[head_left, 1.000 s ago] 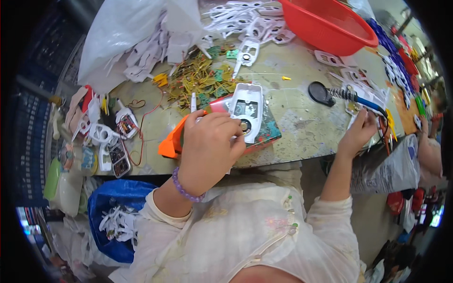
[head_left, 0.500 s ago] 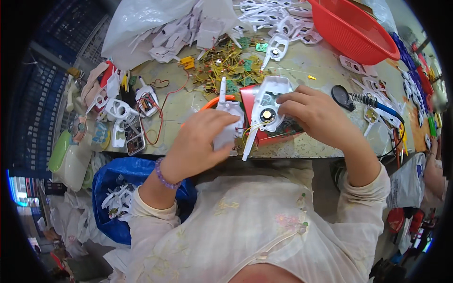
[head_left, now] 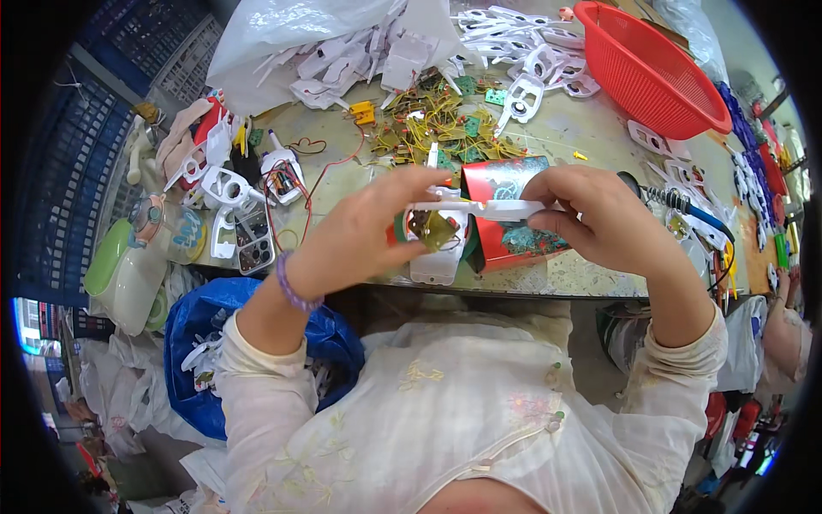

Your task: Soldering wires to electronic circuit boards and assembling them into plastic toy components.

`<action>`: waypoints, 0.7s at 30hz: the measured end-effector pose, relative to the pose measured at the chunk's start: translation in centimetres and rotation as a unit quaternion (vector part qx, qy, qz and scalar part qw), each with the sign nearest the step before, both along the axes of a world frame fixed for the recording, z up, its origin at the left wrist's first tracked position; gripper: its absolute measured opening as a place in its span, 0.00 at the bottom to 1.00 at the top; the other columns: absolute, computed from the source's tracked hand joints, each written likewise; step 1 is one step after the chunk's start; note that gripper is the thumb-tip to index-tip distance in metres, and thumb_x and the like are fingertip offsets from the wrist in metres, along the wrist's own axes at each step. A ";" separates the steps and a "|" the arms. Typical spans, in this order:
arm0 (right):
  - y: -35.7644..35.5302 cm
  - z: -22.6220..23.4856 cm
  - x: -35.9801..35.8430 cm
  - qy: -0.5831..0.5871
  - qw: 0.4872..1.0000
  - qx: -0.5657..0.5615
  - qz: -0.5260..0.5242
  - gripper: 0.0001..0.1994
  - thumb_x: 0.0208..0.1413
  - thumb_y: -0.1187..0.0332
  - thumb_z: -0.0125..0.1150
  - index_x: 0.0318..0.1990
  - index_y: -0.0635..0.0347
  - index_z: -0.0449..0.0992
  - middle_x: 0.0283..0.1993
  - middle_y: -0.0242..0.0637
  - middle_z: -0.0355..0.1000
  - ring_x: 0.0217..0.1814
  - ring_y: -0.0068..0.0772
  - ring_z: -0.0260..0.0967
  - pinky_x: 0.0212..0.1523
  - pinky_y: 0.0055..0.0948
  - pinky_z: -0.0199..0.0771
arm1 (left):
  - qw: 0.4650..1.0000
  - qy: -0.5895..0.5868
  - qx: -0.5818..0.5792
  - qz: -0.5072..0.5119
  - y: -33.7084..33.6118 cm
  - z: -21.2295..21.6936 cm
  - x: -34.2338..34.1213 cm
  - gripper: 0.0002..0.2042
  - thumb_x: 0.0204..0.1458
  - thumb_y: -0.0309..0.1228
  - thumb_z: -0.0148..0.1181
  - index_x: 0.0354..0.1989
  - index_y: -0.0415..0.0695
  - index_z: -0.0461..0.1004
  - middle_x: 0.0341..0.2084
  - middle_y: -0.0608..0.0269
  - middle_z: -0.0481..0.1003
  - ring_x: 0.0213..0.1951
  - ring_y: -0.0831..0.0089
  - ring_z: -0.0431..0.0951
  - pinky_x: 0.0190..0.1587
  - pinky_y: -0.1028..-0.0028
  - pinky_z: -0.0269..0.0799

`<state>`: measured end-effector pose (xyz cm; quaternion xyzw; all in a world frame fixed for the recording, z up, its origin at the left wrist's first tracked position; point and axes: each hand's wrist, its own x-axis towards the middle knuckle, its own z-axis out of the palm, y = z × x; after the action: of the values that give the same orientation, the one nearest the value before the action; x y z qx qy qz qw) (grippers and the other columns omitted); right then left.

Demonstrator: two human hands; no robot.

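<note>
Nearest, noted white pieces [head_left: 201,355] in blue bag [head_left: 187,407] left of lap. Next, found white shell [head_left: 514,211] raised edge-on over table edge, slender end toward left, with bare circuit board [head_left: 434,231] just below that end. Judged work only partway: saw board exposed, not enclosed, and second shell [head_left: 438,267] lying apart beneath. Recorded right hand [head_left: 595,214] pinching white shell between thumb and bent fingers; saw left hand [head_left: 347,227] arched around slender end and board, thumb low, fingers high, but blurred; could not tell whether gripping either. Beyond, logged red box [head_left: 490,244], then soldering iron [head_left: 698,212] at right. Farther, saw tangled wired boards [head_left: 411,137] and piled white shells [head_left: 522,51] awaiting handling, by appearance, beside red basket [head_left: 717,116].
</note>
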<state>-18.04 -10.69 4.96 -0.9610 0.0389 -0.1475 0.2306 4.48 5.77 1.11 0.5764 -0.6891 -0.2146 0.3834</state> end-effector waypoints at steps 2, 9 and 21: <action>0.5 0.9 0.3 0.061 0.992 0.101 -0.039 0.08 0.52 0.72 0.59 0.38 0.62 0.69 0.25 0.38 0.69 0.27 0.34 0.68 0.28 0.32 0.66 | 0.999 -0.032 0.020 -0.015 -0.9 0.3 1.5 0.38 0.35 0.18 0.67 0.60 0.44 0.58 0.53 0.58 0.68 0.49 0.64 0.75 0.51 0.68 0.70; -0.8 -0.2 1.6 0.213 0.883 0.416 -0.044 0.11 0.57 0.72 0.58 0.43 0.67 0.67 0.34 0.31 0.72 0.35 0.17 0.68 0.34 0.21 0.69 | 0.972 0.162 0.129 -0.111 -3.0 -1.6 3.5 0.36 0.35 0.21 0.73 0.54 0.43 0.59 0.44 0.59 0.72 0.46 0.70 0.74 0.51 0.71 0.70; -0.4 -2.3 2.8 0.240 0.804 0.541 -0.053 0.13 0.60 0.62 0.54 0.47 0.59 0.70 0.32 0.24 0.70 0.29 0.12 0.64 0.28 0.16 0.63 | 0.995 0.054 0.062 -0.061 -3.4 -2.3 3.9 0.34 0.35 0.25 0.72 0.54 0.43 0.63 0.39 0.60 0.75 0.42 0.71 0.75 0.49 0.71 0.68</action>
<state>-15.29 -11.13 2.66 -0.6812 0.2177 0.1208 0.6884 8.42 2.32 -1.14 0.5437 -0.6867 -0.3104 0.3696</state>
